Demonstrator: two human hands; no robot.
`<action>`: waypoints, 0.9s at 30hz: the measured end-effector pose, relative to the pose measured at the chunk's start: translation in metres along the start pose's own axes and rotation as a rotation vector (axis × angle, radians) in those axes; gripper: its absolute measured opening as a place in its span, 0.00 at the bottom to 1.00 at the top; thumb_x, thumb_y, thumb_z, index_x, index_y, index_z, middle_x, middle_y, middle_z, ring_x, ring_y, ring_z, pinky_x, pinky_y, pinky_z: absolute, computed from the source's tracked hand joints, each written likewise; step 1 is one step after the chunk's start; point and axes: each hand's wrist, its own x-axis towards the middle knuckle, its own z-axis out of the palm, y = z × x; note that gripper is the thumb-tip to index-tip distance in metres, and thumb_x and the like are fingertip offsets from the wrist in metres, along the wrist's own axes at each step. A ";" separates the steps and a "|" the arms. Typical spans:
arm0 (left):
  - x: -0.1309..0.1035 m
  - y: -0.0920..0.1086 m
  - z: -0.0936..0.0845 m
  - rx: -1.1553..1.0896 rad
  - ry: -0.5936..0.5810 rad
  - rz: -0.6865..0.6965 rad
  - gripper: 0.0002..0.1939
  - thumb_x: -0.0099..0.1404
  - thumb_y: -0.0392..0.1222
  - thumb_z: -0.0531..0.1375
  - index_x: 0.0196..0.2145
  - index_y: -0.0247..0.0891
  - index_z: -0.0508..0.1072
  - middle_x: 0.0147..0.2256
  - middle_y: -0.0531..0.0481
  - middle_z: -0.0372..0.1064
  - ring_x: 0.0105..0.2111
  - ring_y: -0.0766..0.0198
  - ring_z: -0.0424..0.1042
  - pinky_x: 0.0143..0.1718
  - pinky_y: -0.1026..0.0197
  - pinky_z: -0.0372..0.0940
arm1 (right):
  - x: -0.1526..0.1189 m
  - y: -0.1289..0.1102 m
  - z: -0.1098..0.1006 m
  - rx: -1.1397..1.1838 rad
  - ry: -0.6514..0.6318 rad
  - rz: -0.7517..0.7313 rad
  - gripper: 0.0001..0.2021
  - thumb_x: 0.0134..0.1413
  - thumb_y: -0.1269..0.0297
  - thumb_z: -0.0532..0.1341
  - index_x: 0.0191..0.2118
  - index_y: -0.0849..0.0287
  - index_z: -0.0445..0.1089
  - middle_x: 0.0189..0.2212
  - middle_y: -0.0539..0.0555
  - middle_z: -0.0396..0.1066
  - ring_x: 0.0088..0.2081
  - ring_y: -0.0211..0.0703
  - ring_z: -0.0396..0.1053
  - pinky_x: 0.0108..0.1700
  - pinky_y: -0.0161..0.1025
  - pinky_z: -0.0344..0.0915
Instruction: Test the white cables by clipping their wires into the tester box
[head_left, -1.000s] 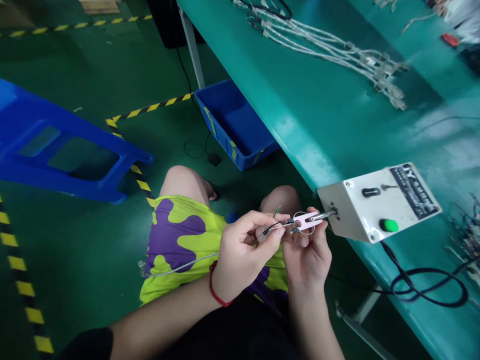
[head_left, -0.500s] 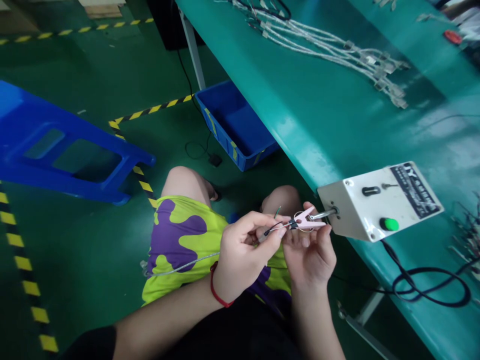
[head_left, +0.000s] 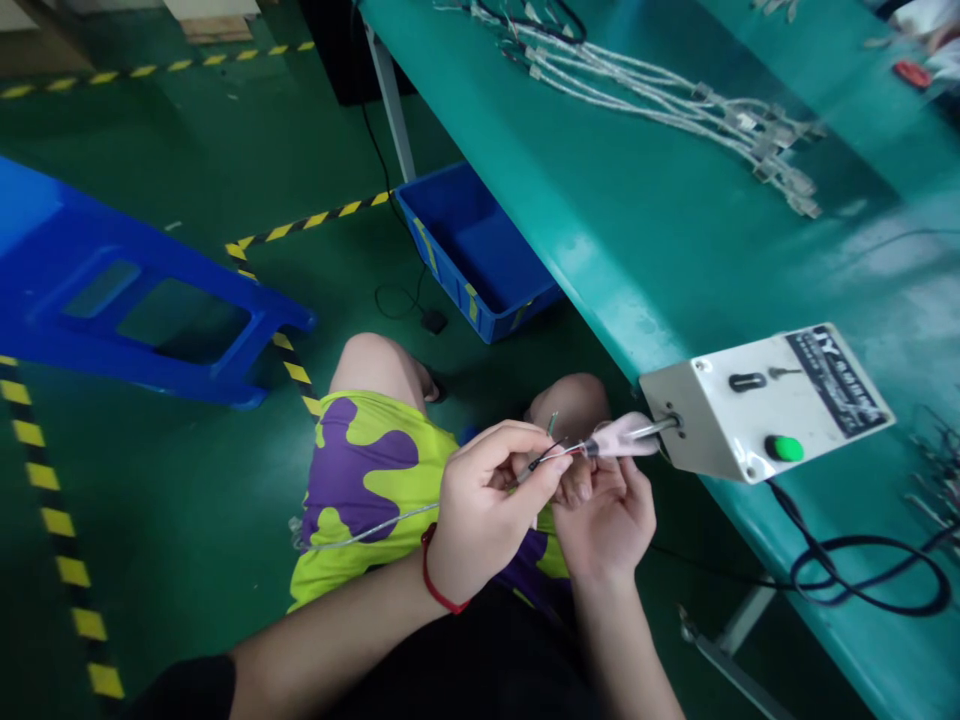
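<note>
The left hand pinches the cable tight; the right hand lies loosely open below the pink clip, contact unclear from here. Some wires already reach the clip; the green one stands free.

Lighting is dim over the floor, with pale glare along the edge of the table. The pink clip is motion-blurred (small print on the white box is illegible). Outer areas appear soft, stretched.
</note>
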 end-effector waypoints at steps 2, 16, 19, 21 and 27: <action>-0.001 0.000 -0.002 -0.003 0.011 0.005 0.03 0.72 0.38 0.68 0.38 0.38 0.79 0.39 0.47 0.75 0.29 0.66 0.73 0.26 0.64 0.68 | -0.001 0.003 0.002 -0.009 -0.008 0.005 0.16 0.65 0.47 0.59 0.31 0.53 0.71 0.19 0.46 0.55 0.22 0.39 0.51 0.29 0.39 0.58; -0.020 0.007 -0.010 0.031 -0.073 0.073 0.04 0.71 0.32 0.67 0.39 0.39 0.77 0.38 0.48 0.75 0.33 0.65 0.72 0.30 0.65 0.66 | -0.048 0.005 0.033 -0.158 0.031 -0.193 0.05 0.56 0.62 0.75 0.39 0.54 0.83 0.23 0.47 0.70 0.24 0.29 0.61 0.30 0.28 0.64; -0.022 0.007 -0.014 0.011 -0.108 0.090 0.04 0.70 0.32 0.67 0.39 0.38 0.77 0.37 0.48 0.73 0.33 0.64 0.72 0.29 0.64 0.65 | -0.049 0.001 0.034 -0.164 0.044 -0.166 0.05 0.53 0.62 0.76 0.36 0.53 0.83 0.28 0.51 0.77 0.28 0.33 0.69 0.33 0.31 0.69; -0.023 0.008 -0.016 -0.031 -0.154 0.123 0.04 0.70 0.32 0.66 0.40 0.39 0.78 0.36 0.48 0.73 0.32 0.64 0.71 0.29 0.63 0.65 | -0.047 -0.003 0.034 -0.177 0.031 -0.143 0.05 0.54 0.62 0.76 0.35 0.54 0.83 0.27 0.50 0.75 0.27 0.33 0.68 0.31 0.30 0.68; -0.025 0.012 -0.017 -0.009 -0.208 0.147 0.02 0.70 0.33 0.67 0.39 0.37 0.81 0.29 0.50 0.75 0.27 0.66 0.71 0.28 0.64 0.65 | -0.048 -0.007 0.028 -0.369 0.063 -0.179 0.06 0.56 0.62 0.75 0.36 0.57 0.81 0.27 0.48 0.73 0.24 0.31 0.63 0.26 0.30 0.63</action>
